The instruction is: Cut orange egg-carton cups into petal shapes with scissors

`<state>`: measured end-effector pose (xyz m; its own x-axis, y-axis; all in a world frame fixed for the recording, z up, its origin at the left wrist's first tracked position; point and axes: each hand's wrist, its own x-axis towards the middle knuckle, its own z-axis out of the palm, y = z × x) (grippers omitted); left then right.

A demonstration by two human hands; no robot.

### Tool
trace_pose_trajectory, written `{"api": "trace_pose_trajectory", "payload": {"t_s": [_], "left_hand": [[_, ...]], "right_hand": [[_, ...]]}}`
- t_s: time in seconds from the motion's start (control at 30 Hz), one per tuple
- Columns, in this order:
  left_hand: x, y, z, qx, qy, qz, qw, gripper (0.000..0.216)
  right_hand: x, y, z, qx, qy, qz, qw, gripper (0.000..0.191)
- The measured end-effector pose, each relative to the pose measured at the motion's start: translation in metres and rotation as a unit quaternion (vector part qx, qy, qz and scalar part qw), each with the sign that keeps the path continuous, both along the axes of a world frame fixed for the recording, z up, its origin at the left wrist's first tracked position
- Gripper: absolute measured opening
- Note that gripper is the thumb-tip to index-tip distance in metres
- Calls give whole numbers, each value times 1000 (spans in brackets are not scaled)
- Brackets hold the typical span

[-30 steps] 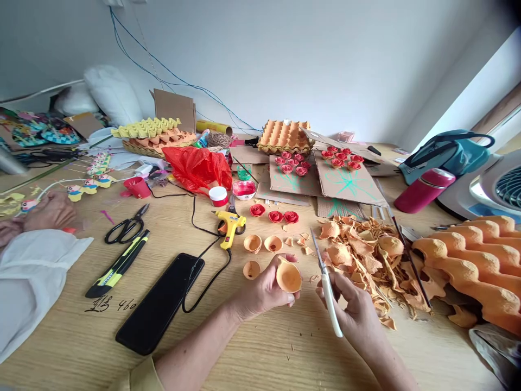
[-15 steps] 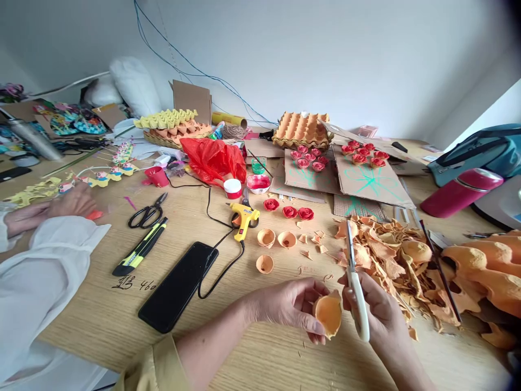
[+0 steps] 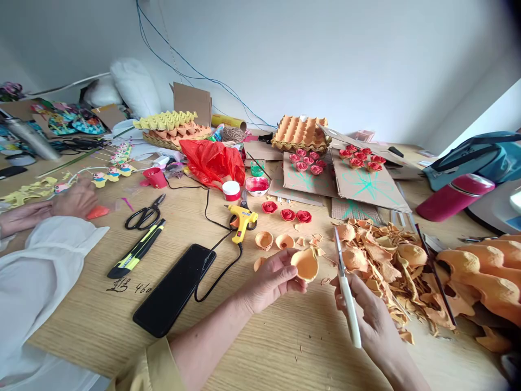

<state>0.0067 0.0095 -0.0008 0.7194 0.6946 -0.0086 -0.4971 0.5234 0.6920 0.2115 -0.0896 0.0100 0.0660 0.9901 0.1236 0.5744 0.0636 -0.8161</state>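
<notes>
Two hands over a wooden table [image 3: 252, 358], a cut egg-carton cup sitting left of upright scissors.

The heap of orange carton scraps [image 3: 386, 260] is lying just right of both hands. The right hand [image 3: 368, 315] is wrapping closed around white-handled scissors [image 3: 345, 293], whose long axis is running from the palm up and slightly left, tip pointing away from the person. The left hand [image 3: 271, 279] is pinching the orange cup [image 3: 305, 264] by its rim, opening facing the camera; the cup is hovering near the blades, apart from them, nearer the left hand.
</notes>
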Motion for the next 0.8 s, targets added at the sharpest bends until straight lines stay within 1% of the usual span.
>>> {"api": "trace_pose_trajectory", "payload": {"t_s": [0.17, 0.37, 0.47, 0.57, 0.67, 0.8], "left_hand": [[-2, 3, 1, 0, -1, 32, 999, 46], [-3, 2, 9, 14, 3, 82, 997, 43], [-2, 2, 9, 21, 7, 93, 995, 45], [-1, 2, 7, 48, 29, 93, 994, 45], [-1, 1, 7, 85, 64, 91, 990, 45], [-1, -1, 10, 108, 91, 94, 985, 46]], "right_hand": [[-4, 1, 4, -19, -77, 23, 997, 26], [-6, -1, 2, -36, -120, 67, 990, 20], [-7, -1, 0, -44, -139, 75, 986, 19], [-8, 0, 0, -48, -151, 80, 984, 17], [-8, 1, -1, -32, -156, 83, 984, 19], [-8, 1, -2, 3, -171, 78, 982, 17]]}}
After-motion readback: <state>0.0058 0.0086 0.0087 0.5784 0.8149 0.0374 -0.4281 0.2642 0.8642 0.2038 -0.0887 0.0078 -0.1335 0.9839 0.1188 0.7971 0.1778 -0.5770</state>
